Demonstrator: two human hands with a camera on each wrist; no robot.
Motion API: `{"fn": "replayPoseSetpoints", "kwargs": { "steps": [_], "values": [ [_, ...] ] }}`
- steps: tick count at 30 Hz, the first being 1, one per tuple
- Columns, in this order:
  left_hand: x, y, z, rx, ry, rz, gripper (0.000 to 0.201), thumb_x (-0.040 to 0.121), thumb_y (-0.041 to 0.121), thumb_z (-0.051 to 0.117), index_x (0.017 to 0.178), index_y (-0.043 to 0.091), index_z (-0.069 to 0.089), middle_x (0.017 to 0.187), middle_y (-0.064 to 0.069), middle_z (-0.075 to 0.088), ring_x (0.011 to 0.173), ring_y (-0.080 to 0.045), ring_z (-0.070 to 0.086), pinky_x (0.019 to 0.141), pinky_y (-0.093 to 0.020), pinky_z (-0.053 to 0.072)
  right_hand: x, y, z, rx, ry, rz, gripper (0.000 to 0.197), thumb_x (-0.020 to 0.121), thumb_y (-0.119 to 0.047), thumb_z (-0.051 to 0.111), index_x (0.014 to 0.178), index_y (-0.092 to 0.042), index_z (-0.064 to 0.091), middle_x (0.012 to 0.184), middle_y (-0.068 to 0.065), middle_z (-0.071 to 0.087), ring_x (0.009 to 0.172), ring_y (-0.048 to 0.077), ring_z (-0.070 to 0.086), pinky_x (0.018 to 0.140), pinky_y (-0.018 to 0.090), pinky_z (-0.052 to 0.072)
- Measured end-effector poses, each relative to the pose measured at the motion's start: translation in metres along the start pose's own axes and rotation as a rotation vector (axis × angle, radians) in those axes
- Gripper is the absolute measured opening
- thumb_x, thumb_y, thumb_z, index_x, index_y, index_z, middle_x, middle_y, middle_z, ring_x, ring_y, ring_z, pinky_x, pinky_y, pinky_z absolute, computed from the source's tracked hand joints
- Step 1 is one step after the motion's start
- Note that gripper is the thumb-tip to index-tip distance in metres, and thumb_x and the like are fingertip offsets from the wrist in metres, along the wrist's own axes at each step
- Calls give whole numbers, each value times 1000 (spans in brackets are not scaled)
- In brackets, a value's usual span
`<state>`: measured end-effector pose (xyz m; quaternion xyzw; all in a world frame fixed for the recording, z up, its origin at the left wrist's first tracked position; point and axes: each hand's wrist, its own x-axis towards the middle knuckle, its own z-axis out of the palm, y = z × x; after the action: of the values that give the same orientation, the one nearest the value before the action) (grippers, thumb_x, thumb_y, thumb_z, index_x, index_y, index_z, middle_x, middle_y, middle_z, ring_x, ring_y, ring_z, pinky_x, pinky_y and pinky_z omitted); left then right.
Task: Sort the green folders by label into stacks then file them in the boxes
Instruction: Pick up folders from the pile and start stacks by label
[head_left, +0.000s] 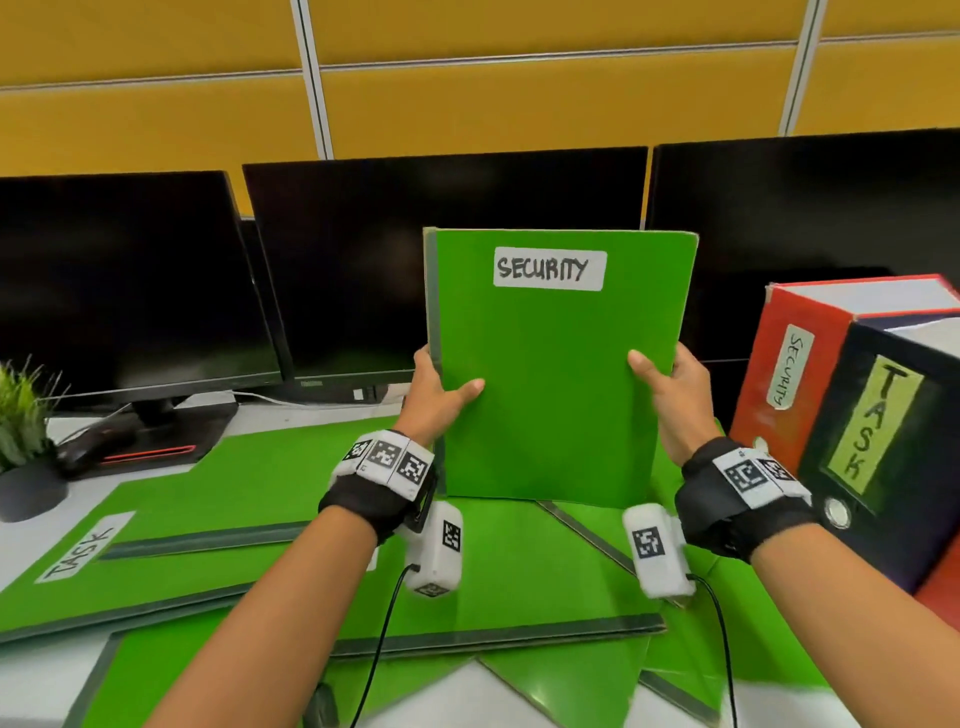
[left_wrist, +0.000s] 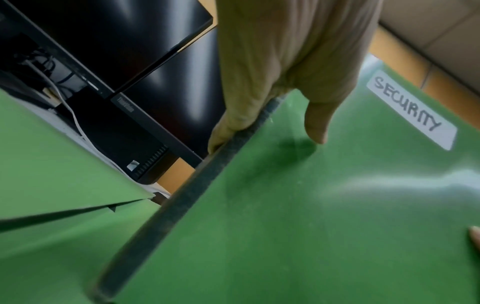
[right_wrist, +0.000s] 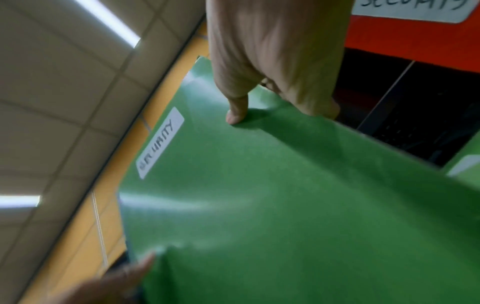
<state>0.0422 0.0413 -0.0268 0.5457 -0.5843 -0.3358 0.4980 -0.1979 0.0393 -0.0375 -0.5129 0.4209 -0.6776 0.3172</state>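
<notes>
Folder (head_left: 561, 374): labelled SECURITY, held upright above the other folders (head_left: 234, 493) spread on the tabletop (head_left: 21, 670).
Left hand (head_left: 436, 395): clasped on its left edge.
Right hand (head_left: 670, 395): clasped on its right edge.
Boxes (head_left: 810, 374): stood at the right.

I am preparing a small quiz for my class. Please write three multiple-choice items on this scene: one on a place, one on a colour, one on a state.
1. Where does the red box stand?
A. right of the held folder
B. left of the plant
C. under the monitors

2. What colour is the box marked TASK?
A. yellow
B. dark blue
C. white

3. How is the SECURITY folder held?
A. flat on the desk
B. upright, by both hands
C. by one hand only

Answers: 1 A, it stands at the right edge. 2 B, its front is dark. 3 B, the left hand and the right hand grip its sides.
</notes>
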Motion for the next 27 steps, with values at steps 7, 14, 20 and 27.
{"fn": "replayPoseSetpoints", "kwargs": {
  "steps": [7,14,20,27],
  "values": [
    [5,-24,30,219,-145,-444,57,94,24,52,141,-1,30,146,-17,35,133,-32,39,110,-43,34,24,-32,-30,-154,138,-161,36,89,-11,59,124,-7,52,119,4,59,110,15,54,100,33,43],
    [3,-44,69,-46,-170,-669,42,94,11,46,135,1,40,108,-23,51,91,-33,57,86,-39,43,23,-23,-59,-197,195,-100,35,90,-12,58,124,-7,52,125,9,59,114,19,54,102,38,42],
    [12,-39,81,325,-196,-607,28,97,8,42,110,-10,58,134,-22,51,113,-28,56,88,-31,42,19,-11,-65,-155,203,-54,35,91,-9,56,125,-8,49,119,2,56,117,19,52,104,37,40],
    [11,-38,86,300,-241,-409,25,98,16,40,108,0,58,113,-17,61,115,-24,58,85,-25,47,32,-16,-77,-112,246,-42,33,90,-7,56,123,-11,49,123,6,56,114,20,55,103,40,44]
  ]
}}
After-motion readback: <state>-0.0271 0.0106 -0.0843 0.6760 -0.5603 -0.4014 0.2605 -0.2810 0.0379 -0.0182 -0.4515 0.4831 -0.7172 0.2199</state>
